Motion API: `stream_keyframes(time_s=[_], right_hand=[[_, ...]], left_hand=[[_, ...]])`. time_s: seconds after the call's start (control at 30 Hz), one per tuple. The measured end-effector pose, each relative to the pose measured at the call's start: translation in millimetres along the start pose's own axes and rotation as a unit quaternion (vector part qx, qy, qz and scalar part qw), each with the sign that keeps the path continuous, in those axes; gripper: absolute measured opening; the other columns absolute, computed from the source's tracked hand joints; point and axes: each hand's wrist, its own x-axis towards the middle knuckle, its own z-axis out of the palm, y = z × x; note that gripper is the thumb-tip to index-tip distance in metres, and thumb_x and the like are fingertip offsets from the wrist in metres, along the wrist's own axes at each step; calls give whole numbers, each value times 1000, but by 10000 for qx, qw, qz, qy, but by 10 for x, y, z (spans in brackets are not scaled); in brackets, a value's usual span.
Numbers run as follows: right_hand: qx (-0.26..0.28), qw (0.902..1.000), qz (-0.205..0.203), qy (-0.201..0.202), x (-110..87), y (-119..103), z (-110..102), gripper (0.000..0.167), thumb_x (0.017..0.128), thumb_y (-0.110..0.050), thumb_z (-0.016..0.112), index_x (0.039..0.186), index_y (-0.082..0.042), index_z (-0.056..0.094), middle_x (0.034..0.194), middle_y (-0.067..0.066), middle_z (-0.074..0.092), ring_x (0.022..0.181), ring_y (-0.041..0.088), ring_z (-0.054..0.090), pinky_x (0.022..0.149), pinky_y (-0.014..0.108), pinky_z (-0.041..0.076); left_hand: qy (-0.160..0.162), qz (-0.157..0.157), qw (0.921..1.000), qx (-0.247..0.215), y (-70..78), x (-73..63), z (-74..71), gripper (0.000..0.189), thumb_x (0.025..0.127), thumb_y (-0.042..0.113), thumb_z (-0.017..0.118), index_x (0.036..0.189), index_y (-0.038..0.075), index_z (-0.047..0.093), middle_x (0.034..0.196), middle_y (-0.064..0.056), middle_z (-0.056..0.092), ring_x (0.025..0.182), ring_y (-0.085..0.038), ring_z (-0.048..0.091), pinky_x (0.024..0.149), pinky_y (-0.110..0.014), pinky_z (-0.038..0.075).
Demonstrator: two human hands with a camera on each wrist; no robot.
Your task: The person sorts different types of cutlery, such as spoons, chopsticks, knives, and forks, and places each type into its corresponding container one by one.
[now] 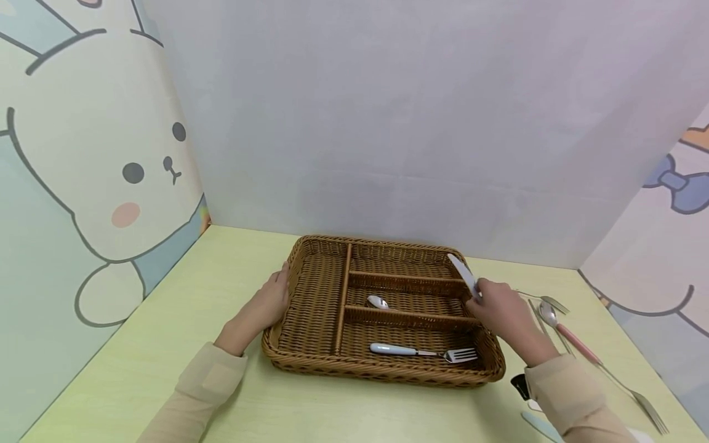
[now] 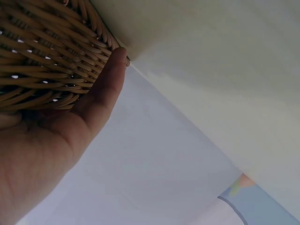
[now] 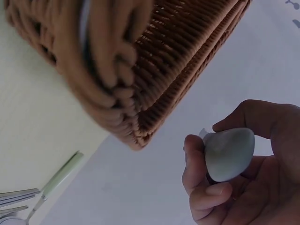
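A brown wicker cutlery tray (image 1: 312,295) lies on the table, split into a long left compartment and three compartments on the right. My left hand (image 1: 270,303) holds its left side; one finger (image 2: 105,89) lies along the outer wall in the left wrist view. Over the tray's right end, my right hand (image 1: 506,311) grips a table knife (image 1: 462,272), blade pointing up and left. The pale end of its handle (image 3: 229,154) shows in the right wrist view. A spoon (image 1: 378,302) sits in the middle right compartment, partly hidden. In the front one lies a fork (image 1: 394,349) with a pale blue handle.
Right of the tray lie loose cutlery pieces: a pink-handled spoon (image 1: 578,344), a fork (image 1: 649,411), another fork (image 1: 555,304) and a pale blue piece (image 1: 540,424) partly under the right sleeve. A grey-white wall (image 1: 388,123) rises behind the tray.
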Motion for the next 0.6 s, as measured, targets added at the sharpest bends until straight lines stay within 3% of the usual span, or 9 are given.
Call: stream_keyframes(time_s=[0.2, 0.6], right_hand=[[12, 9991, -368, 205, 54, -194, 43, 16, 82, -5, 49, 68, -8, 42, 55, 0, 33, 47, 12, 30, 43, 25, 25], [-75, 9980, -619, 40, 209, -643, 123, 5, 84, -6, 54, 79, -4, 54, 57, 3, 47, 43, 12, 37, 38, 22, 28]], left_hand=[[36, 16, 10000, 49, -12, 10, 12, 50, 99, 9, 29, 140, -14, 13, 131, -37, 37, 116, -47, 45, 86, -51, 48], [60, 50, 9999, 64, -28, 8, 23, 50, 99, 8, 29, 141, -13, 13, 131, -36, 37, 117, -46, 45, 87, -51, 48]])
